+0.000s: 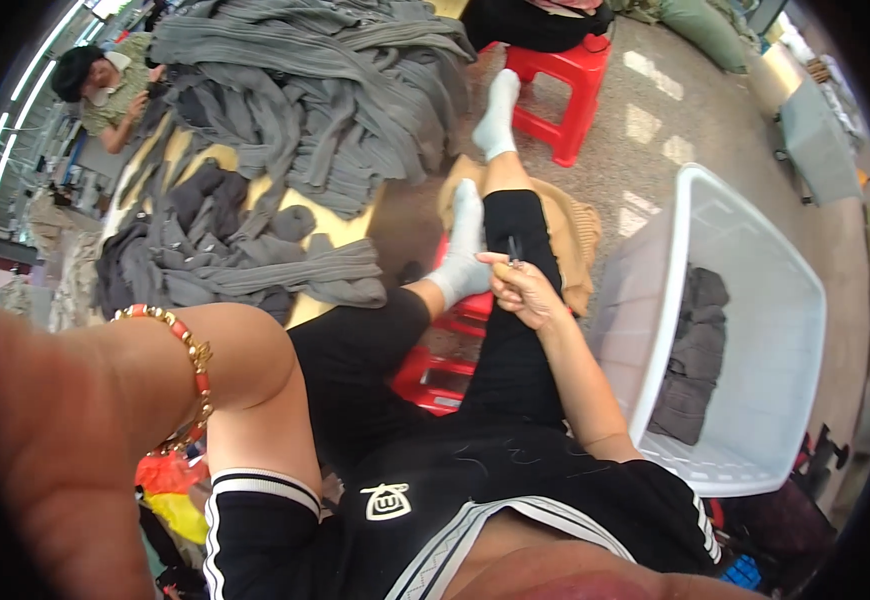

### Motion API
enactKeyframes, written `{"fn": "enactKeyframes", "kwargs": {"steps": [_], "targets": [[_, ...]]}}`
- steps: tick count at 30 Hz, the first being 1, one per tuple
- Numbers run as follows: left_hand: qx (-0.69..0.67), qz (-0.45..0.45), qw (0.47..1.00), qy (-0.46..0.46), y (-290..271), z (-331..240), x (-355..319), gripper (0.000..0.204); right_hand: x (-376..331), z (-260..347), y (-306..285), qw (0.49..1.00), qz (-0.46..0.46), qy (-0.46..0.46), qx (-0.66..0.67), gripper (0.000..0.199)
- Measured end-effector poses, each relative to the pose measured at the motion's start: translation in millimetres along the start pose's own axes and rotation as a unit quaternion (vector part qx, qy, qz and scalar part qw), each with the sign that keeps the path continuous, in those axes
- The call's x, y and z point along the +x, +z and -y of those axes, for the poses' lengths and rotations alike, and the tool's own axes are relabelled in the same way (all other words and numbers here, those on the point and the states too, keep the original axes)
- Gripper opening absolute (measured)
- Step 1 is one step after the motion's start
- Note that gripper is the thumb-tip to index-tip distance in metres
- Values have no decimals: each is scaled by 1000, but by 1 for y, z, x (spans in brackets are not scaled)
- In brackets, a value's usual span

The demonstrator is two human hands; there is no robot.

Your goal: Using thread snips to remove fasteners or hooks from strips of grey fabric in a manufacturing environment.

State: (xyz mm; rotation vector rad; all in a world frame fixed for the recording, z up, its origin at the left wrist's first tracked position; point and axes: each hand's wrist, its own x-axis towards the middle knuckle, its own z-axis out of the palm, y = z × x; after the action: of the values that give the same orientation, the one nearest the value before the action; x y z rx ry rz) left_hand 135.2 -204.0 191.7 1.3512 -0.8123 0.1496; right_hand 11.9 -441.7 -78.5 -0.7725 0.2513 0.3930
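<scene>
The left hand (45,450) is positioned closest to the viewpoint, at the left edge; it is heavily blurred, and whether it is open or closed cannot be told. A bracelet (200,370) of reddish and gold beads is worn on the left wrist. The torso is covered by a black top (545,470), and the legs by black trousers (510,370). A red stool (425,378) is partly seen between and beneath the legs. The right hand (522,293) is held over the extended right leg, with the fingers curled around a small metal tool (514,250); the narrow tip is exposed beyond the fist, while the remainder is hidden by the fingers. To the right, a white bin (780,310) is placed, in which dark grey folded cloth (693,365) is contained. Tan knitted cloth (580,235) is located beside the right leg. Ahead and to the left, grey knitted pieces (325,120) are heaped on a yellowish surface (217,158). Farther off, a second red stool (565,75) is topped by a black item (535,28). At upper left, a co-worker (115,85) is seen beside the heap.
</scene>
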Motion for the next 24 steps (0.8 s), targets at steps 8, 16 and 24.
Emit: {"fn": "enactKeyframes", "kwargs": {"steps": [8,16,24], "targets": [[-141,-27,987,-67,-6,53,-13,50,15,7,8,999,5,14,-30,35],[-156,-42,986,-51,-60,73,22,54,-1,25,41,973,-133,-174,-69,37],[-178,-90,978,-58,-96,105,54,58,-117,153,208,821,135,-555,-19,14]]}}
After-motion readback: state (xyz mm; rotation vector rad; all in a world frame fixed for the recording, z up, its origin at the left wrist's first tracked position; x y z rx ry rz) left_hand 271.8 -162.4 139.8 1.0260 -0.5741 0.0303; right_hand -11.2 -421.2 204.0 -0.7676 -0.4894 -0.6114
